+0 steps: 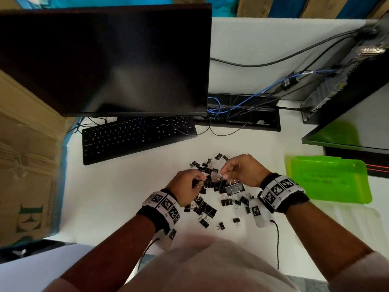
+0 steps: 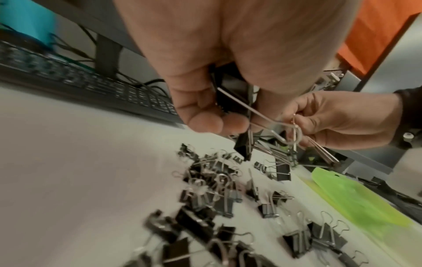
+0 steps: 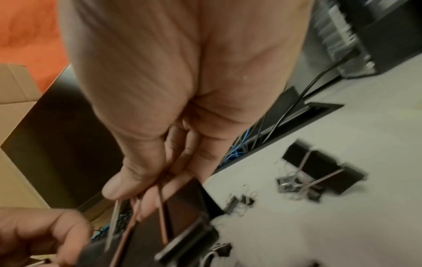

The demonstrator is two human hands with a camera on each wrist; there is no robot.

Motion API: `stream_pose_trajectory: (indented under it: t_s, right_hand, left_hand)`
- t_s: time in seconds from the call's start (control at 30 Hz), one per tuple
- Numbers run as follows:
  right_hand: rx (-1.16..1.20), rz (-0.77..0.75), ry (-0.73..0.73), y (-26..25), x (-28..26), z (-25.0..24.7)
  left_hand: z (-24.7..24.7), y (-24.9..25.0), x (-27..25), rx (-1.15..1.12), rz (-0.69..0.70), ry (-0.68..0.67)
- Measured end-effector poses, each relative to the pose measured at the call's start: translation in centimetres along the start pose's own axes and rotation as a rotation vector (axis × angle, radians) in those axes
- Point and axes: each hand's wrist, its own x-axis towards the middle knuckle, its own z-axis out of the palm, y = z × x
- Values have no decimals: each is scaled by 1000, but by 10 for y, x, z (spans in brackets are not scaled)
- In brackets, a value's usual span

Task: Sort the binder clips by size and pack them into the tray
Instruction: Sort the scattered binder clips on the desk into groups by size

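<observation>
Many black binder clips (image 1: 207,207) of mixed sizes lie in a loose pile (image 2: 212,189) on the white table. My left hand (image 1: 199,182) hovers over the pile, curled round a black clip (image 2: 230,90) whose wire handle sticks out to the right. Close beside it, my right hand (image 1: 223,175) pinches the wire handles of a large black clip (image 1: 234,188), which hangs just below the fingers (image 3: 128,187); its body (image 3: 182,204) shows in the right wrist view. A green tray (image 1: 328,180) lies to the right of the pile (image 2: 356,198), and I see nothing in it.
A black keyboard (image 1: 136,138) and a dark monitor (image 1: 105,60) stand behind the pile. A cardboard box (image 1: 25,165) is on the left. A computer case (image 1: 347,81) and a cable slot (image 1: 242,114) with wires are at the back right.
</observation>
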Motion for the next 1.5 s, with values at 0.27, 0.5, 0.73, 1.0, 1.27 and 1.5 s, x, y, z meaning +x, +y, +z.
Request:
stream_pose_trajectory:
  t_s: [0.27,0.5,0.73,1.0,1.27,1.5]
  right_hand:
    - [-51,-117,-15,-47,48,74]
    - [-239,-166,113,-68,72,100]
    - [-208,-218,93,-75,83,113]
    - [-273,-256,-142,-93,104,164]
    - [-266,-243,15,-59,77,103]
    - [-489,88,546,20,31,-10]
  left_hand:
    - [-39,-58,-36,-125,-212,206]
    - [-17,-83,-54,-199,-200,-4]
    - [-22,-99,-65,-143,-96,132]
    - [-46,-146,-81,-281,-398,469]
    - [-43,-129,-77,59,-203,387]
    - [6,-40,-40,207,225,-164]
